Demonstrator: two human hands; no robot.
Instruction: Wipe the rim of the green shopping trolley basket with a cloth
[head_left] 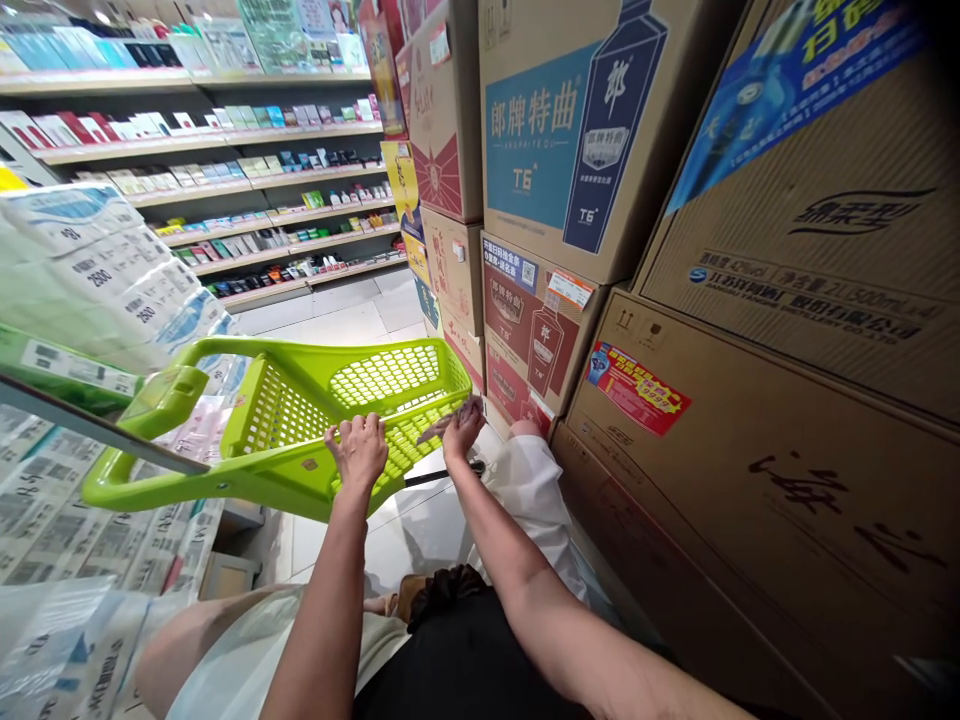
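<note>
A lime-green plastic shopping cart (300, 480) with perforated sides stands lengthwise before me, its handle at the left. My left hand (358, 450) is closed over the cart's near rim, fingers curled to the inside. Near the cart's right end, my right hand (463, 432) holds a crumpled greyish-brown cloth (433, 431) against the perforated side. Part of the cloth is covered by the fingers. No goods show in the visible part of the basket.
Stacked cardboard cartons (555, 130) rise close on my right. Shelves (255, 180) of small boxed goods stand at the back left. Plastic-wrapped packs (112, 270) are piled at the left beside the cart. Pale floor tiles (352, 310) run toward the shelves.
</note>
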